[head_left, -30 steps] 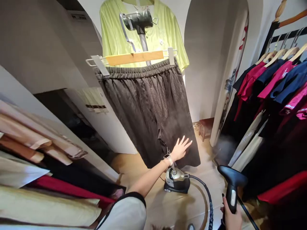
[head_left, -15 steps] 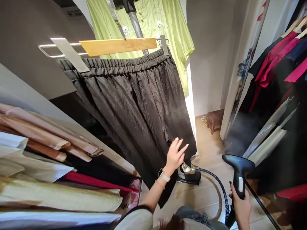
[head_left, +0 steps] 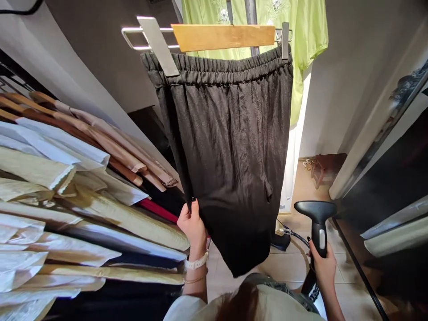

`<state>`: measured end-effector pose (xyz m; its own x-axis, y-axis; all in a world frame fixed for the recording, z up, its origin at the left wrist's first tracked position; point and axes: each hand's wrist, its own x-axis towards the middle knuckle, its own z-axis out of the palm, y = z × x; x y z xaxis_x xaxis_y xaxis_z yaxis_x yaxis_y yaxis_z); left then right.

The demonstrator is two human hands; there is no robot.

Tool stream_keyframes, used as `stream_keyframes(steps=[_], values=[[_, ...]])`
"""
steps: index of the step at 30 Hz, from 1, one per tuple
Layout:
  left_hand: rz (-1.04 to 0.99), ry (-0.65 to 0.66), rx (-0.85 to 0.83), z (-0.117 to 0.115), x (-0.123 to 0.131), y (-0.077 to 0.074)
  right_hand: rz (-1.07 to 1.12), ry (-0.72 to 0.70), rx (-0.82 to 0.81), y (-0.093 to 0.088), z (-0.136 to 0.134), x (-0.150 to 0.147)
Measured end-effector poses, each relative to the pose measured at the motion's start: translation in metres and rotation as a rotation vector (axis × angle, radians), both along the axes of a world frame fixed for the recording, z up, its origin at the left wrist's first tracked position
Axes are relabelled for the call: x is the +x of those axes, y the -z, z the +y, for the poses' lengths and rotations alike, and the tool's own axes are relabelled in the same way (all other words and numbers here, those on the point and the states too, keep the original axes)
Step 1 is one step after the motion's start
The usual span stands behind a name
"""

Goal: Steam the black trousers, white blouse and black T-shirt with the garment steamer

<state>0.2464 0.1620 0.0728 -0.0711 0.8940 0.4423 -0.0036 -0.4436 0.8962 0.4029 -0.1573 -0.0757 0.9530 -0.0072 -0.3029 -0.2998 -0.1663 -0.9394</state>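
Black pants [head_left: 230, 147] with a gathered elastic waistband hang in front of me, clipped at both ends to a wooden clip hanger [head_left: 224, 38]. My left hand [head_left: 193, 225] pinches the left edge of the pants, thumb in front, and pulls that side taut. Down at the right, my right hand [head_left: 323, 263] is wrapped round the handle of a black garment steamer [head_left: 316, 214]. The steamer's wide head is up, apart from the cloth. Its dark hose [head_left: 298, 237] runs toward a base [head_left: 280, 240] on the floor, partly hidden by the pants.
Light-coloured clothes [head_left: 100, 209] hang close on my left. Behind the pants is a lime green top [head_left: 309, 40] on a pole. A small brown stool [head_left: 329, 167] stands by the back wall. More garments [head_left: 397, 227] hang at the right.
My left hand has moved left, from the front of the pants to their left edge, and closed on it. My right hand still holds the steamer. The view has shifted left.
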Motion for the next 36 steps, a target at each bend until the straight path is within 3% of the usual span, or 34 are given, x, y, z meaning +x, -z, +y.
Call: stream_keyframes(steps=[6,14,20,26,30,36], values=[[0.106,-0.277,0.194,-0.005,-0.024,-0.01,-0.32,-0.136,0.012,-0.049,0.022,0.017],[0.294,-0.604,0.344,0.011,-0.059,-0.018,-0.866,-0.527,-0.199,-0.113,0.055,0.03],[0.334,-0.651,0.363,0.018,-0.088,-0.024,-1.351,-0.753,-0.283,-0.144,0.085,0.028],[0.317,-0.645,0.415,0.018,-0.111,-0.028,-1.521,-0.888,-0.477,-0.172,0.114,0.022],[0.315,-0.655,0.45,0.016,-0.12,-0.03,-1.579,-0.903,-0.646,-0.199,0.13,0.023],[0.315,-0.675,0.481,0.013,-0.128,-0.031,-1.559,-0.807,-0.647,-0.234,0.144,0.038]])
